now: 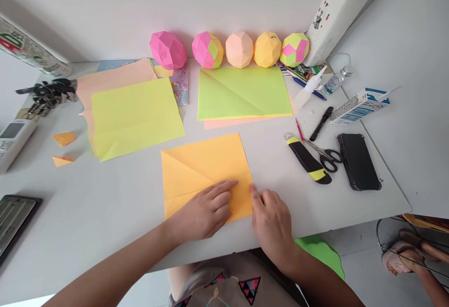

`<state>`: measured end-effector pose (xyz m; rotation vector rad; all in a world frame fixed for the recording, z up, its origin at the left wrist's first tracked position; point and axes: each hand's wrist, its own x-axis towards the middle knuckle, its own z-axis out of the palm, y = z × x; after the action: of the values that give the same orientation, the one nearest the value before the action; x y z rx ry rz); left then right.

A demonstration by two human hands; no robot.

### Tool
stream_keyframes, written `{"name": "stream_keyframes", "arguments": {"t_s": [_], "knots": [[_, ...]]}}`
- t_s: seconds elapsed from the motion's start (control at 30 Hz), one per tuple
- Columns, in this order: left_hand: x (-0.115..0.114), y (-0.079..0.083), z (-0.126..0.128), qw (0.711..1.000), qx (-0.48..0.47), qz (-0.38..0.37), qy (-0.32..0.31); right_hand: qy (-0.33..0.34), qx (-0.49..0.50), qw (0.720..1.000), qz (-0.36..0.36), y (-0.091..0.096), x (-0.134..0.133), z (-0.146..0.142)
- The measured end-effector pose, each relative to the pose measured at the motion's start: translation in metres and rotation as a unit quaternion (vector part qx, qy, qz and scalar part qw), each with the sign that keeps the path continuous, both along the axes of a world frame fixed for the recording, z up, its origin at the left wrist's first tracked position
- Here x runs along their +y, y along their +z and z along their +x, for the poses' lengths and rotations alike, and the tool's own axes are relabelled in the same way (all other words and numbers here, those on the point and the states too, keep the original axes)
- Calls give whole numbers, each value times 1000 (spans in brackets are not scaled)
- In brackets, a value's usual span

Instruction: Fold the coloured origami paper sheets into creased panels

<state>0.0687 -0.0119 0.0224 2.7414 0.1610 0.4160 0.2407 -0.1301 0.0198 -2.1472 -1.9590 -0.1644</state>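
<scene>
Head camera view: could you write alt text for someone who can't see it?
A person's left hand rests on an orange sheet on a white table, the right hand at the sheet's right edge. Behind it lies a green sheet, with five faceted balls along the wall; to the right lie a cutter, scissors and a phone.

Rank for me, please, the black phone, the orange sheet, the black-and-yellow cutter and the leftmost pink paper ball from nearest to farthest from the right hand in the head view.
From the right hand:
1. Orange sheet: at its thumb tip, on the left.
2. Black-and-yellow cutter: ahead, to the right.
3. Black phone: farther right.
4. Leftmost pink paper ball: far left, by the wall.
</scene>
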Motion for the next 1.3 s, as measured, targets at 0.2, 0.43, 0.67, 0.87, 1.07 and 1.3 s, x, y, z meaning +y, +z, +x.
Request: {"name": "stream_keyframes", "arguments": {"t_s": [0.2,0.43,0.67,0.87,1.07,1.3], "knots": [[3,-6,5,999,33,-2,11,5,-7,1000,13,1,1,0],[8,-3,10,996,91,18,-7,3,0,1000,13,2,1,-1],[6,-4,10,996,91,22,8,9,-4,1000,3,5,3,0],[7,-3,16,997,69,17,11,8,-5,1000,-2,7,4,0],[8,-5,18,998,59,10,10,7,10,1000,-5,6,3,0],[7,-6,18,998,60,10,14,1,19,1000,-7,5,2,0]]}}
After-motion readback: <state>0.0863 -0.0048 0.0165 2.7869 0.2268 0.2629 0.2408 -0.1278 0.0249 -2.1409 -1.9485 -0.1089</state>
